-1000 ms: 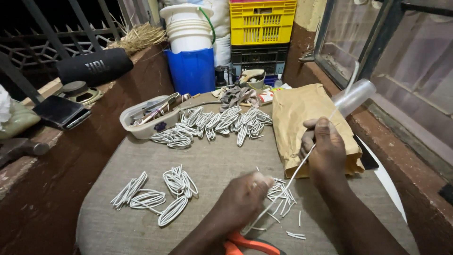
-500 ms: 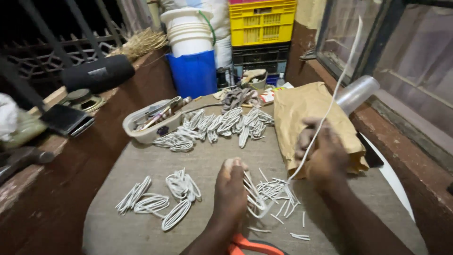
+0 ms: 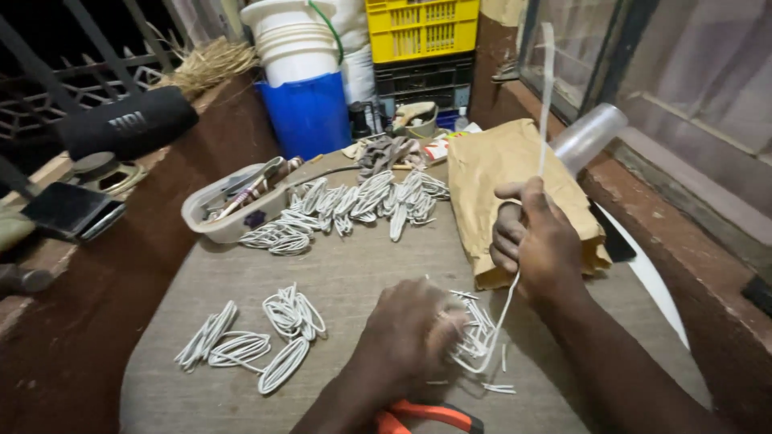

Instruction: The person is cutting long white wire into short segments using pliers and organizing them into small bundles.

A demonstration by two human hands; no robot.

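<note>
Place: a makeshift home workshop is showing here, squeezed between a railing and a window.
Work surface: a cloth-covered table (image 3: 362,265) is carrying bundles of looped white cord (image 3: 354,201) at the far side.
Tools: orange-handled scissors (image 3: 426,416) are lying at the near edge.
Storage: a yellow crate (image 3: 422,28) and stacked white buckets (image 3: 293,48) are standing far behind.
Left ledge: a black speaker (image 3: 129,124) is resting on it.

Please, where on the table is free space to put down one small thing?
The bare grey table is free between the far row of white cord loops and the near loops. It is crowded around the left hand, and the brown paper bag covers the right side.
</note>
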